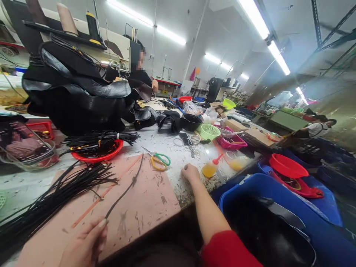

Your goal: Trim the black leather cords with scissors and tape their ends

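Observation:
A thin black strip (125, 193) lies over the pink board (151, 194), its near end pinched in my left hand (93, 237). My right hand (191, 172) rests on the white tabletop with its fingers curled; whatever they may hold is hidden. Just right of it stands a bottle of yellow liquid (209, 170) with a red nozzle. Scissors (160, 161) with green and yellow handles lie at the board's far edge. Many loose black strips (61, 193) spread over the board's left side. A tied bundle of black strips (97, 141) sits in a red basket (111, 156).
Black leather pieces (83, 100) are piled at the back left. A green basket (210, 131) and a pink basket (232, 141) stand beyond my right hand. At the right is a blue bin (267, 185) with black material inside. A person (140, 74) is behind the pile.

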### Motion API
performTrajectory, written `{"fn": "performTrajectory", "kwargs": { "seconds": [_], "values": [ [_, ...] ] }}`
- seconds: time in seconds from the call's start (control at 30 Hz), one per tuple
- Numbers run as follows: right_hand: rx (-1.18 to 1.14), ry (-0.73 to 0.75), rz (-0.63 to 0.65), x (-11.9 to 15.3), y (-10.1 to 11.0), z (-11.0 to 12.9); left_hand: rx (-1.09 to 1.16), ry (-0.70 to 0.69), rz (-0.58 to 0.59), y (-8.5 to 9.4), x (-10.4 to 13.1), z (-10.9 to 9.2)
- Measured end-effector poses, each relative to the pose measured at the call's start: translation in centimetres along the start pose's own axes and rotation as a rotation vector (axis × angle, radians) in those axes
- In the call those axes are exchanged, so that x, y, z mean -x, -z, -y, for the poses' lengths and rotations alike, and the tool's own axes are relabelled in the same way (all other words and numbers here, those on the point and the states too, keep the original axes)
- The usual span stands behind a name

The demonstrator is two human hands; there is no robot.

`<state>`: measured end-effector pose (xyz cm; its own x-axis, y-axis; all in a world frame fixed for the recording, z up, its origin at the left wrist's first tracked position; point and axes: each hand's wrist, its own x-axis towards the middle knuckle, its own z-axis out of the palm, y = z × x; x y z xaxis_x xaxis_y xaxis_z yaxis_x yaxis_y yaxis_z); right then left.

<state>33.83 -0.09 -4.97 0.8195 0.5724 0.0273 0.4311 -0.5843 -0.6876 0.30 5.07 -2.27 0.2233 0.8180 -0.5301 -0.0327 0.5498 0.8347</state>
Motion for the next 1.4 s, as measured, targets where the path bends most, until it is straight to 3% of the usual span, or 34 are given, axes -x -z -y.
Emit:
{"fn": "performTrajectory", "kwargs": {
  "seconds": [0.1,0.2,0.3,0.4,0.6,0.77,0.93,1.07,1.23,1.4],
  "values": [
    [-0.25,0.091,0.022,2.8,-1.8,1.6,0.086,-0.039,0.016,-2.2,0.8,-0.2],
    [-0.482,0.211,0.105,7.9,-3.9,4.4,0.131,-0.093,0.061,-3.8,1.8,0.5],
    [-0.738,0.373,0.25,13.4,-5.1,6.4,0.173,-0.136,0.137,-4.6,2.7,1.8],
    [-0.834,0.596,0.342,16.8,-5.4,7.1,0.211,-0.188,0.196,-4.7,3.5,2.8],
    [-0.59,0.887,0.256,17.7,-5.8,6.7,0.304,-0.108,0.201,-4.3,4.5,3.4],
    [-0.625,1.034,0.122,17.5,-5.6,6.5,0.259,-0.12,0.156,-3.9,4.2,3.8],
    [-0.425,1.218,0.158,16.5,-4.4,6.1,0.253,-0.153,0.168,-3.5,4.4,3.7],
    [-0.379,1.034,0.326,15.7,-3.0,6.2,0.332,-0.148,0.149,-3.5,4.7,3.3],
    [-0.637,0.52,0.456,16.3,-2.4,6.5,0.435,-0.096,0.087,-3.5,4.5,3.1],
    [-0.966,0.063,0.657,18.0,-3.3,7.2,0.399,-0.109,0.065,-3.5,4.5,3.1]
  ]
}}
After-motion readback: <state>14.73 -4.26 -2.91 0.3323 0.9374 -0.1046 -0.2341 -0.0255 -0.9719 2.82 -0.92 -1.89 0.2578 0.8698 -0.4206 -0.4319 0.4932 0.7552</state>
